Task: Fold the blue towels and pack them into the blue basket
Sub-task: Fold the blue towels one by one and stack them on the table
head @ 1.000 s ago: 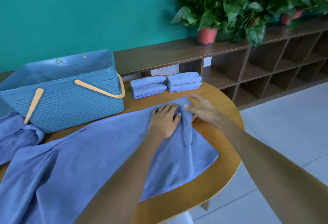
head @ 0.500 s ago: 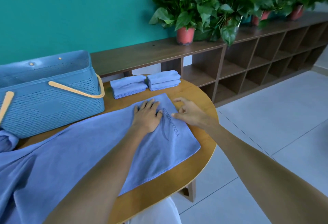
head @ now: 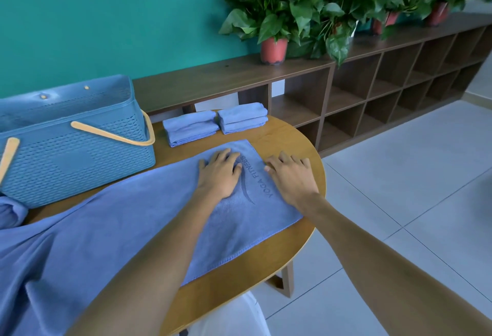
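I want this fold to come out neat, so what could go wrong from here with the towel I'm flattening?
1. The spread towel trails off the table at the near left; that hanging part may drag it askew.
2. Both the left hand and right hand press only the far end, so the bunched left part may fold in with its creases.

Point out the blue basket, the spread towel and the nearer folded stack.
blue basket (head: pixel 80 173): head view, front woven wall.
spread towel (head: pixel 127 229): head view, flat middle.
nearer folded stack (head: pixel 190 128): head view, top fold.
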